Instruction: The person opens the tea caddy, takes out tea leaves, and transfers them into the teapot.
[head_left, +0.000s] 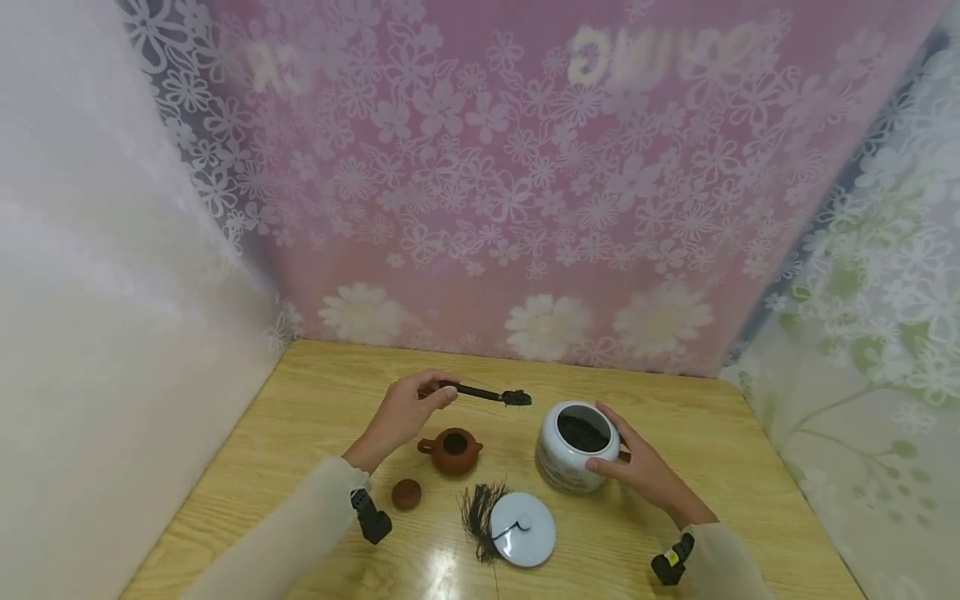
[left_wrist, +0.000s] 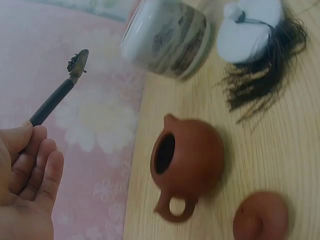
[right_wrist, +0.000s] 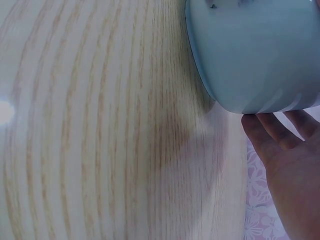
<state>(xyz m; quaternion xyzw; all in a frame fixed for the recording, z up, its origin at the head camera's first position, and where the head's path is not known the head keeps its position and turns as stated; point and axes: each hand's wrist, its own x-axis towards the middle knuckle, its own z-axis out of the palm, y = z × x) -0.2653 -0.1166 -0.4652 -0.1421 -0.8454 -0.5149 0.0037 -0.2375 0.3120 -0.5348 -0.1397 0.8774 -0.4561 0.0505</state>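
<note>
My left hand (head_left: 405,408) pinches the dark handle of a small tea scoop (head_left: 480,392) between thumb and fingers. Dark tea leaves (left_wrist: 76,62) are heaped on the scoop's tip, which is held in the air left of a white ceramic tea jar (head_left: 553,462). With fingers and thumb around its right side, my right hand (head_left: 643,467) holds this jar near the rim. Dark leaves (head_left: 583,432) show inside it. Below the scoop, a brown clay teapot (head_left: 463,463) stands uncovered, its spout toward the jar and its handle to the left.
The teapot's round lid (head_left: 407,495) lies near the left wrist. In front of the jar is its white lid (head_left: 534,537), with a dark stringy tassel (head_left: 478,510) beside it. Flower-patterned cloth (head_left: 495,208) hangs behind the wooden table (head_left: 322,375).
</note>
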